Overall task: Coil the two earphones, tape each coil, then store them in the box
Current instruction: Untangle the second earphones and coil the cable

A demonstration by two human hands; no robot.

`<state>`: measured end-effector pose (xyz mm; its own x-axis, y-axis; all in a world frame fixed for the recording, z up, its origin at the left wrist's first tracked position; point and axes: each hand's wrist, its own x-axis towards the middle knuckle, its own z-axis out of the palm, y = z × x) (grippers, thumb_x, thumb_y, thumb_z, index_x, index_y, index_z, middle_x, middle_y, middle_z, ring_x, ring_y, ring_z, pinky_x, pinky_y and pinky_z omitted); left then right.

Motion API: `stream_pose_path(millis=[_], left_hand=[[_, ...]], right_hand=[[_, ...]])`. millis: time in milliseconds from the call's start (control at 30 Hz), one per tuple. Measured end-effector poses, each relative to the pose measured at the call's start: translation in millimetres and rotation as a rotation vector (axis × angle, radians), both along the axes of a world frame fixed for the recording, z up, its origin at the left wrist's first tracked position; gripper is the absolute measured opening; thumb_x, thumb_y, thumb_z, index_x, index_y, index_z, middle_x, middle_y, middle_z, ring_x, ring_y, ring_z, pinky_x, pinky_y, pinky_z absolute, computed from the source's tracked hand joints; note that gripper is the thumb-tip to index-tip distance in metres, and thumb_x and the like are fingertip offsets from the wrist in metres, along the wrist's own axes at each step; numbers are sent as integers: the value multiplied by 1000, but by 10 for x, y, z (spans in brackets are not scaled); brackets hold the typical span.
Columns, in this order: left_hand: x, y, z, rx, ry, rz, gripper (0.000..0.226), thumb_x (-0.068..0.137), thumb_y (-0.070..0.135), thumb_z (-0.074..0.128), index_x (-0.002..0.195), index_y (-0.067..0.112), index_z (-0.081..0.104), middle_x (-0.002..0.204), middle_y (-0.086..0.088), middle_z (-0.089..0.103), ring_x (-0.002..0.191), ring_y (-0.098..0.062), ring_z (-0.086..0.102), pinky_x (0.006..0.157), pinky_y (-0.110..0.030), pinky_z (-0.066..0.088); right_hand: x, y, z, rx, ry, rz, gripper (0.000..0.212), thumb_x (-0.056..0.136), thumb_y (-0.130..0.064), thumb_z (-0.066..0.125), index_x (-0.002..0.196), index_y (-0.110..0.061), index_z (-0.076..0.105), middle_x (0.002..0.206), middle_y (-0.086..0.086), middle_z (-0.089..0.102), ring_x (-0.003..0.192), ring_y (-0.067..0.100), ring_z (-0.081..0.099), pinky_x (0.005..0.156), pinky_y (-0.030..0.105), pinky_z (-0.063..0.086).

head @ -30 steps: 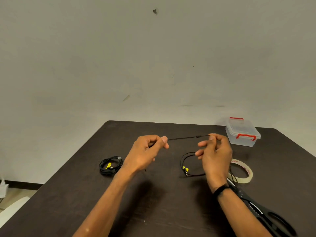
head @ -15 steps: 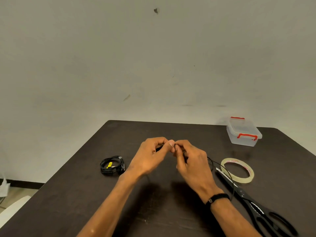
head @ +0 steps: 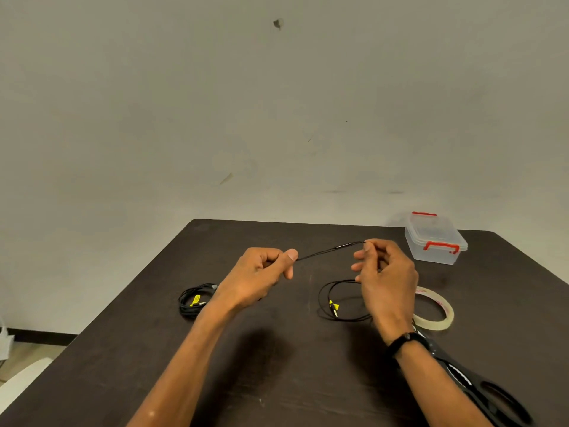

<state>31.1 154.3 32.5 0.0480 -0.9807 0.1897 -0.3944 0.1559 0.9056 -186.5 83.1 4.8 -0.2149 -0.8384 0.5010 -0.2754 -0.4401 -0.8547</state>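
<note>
Both hands, left hand (head: pixel 258 274) and right hand (head: pixel 385 272), pinch the earphone cord (head: pixel 331 250) taut between clamped fingers.

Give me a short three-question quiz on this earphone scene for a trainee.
1. True or false: the box has its lid off.
2. Which hand is nearer the tape roll: A the left hand, B the right hand?
3. Fill in: both hands pinch the stretched ___ of the loose earphone.

Key: 1 false. 2 B. 3 cable. The coiled earphone lies untouched.
</note>
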Motion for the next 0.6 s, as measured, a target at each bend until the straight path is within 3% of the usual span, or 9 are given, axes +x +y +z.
stream_pose_path(millis=[133,233,333,400,533,600], left_hand=[[11,3,-11,32,41,-95,35,106,33,56,96,6,76,72,-4,72,69,-10,66,68,-18,51],[-29,-10,-32,48,144,-97,32,107,25,55,103,1,76,83,-9,79,81,-8,73,82,-14,53],[-121,-24,-53,88,323,-98,32,105,23,57,101,-3,75,82,-14,77,76,-17,75,79,-20,56],[-182,-29,-67,114,399,-90,32,104,22,58,102,-6,74,83,-15,77,75,-19,76,77,-20,58],[-278,-55,-117,125,454,-62,31,104,21,60,100,-4,75,81,-14,77,71,-19,75,75,-24,61],[-317,-59,-141,127,406,-65,32,104,24,60,100,-3,77,83,-17,78,72,-19,75,75,-27,62]], right_hand=[[-20,-11,4,31,-80,-22,9,104,-18,61,99,-23,66,86,-3,76,68,4,73,67,40,65],[-36,-26,9,43,-89,-49,9,103,-16,63,100,-24,66,85,-5,75,70,4,73,70,43,66],[11,21,11,33,-68,-37,9,103,-25,64,109,-22,58,83,-5,75,67,5,73,72,46,64],[70,87,11,13,6,25,19,102,-41,62,100,-24,54,76,-4,75,64,8,73,70,45,63],[221,241,5,138,213,349,55,105,-59,43,79,-16,64,67,-1,74,59,15,73,65,41,62],[288,278,-25,231,201,495,62,106,-60,41,75,-13,67,68,3,74,66,19,75,68,39,64]])
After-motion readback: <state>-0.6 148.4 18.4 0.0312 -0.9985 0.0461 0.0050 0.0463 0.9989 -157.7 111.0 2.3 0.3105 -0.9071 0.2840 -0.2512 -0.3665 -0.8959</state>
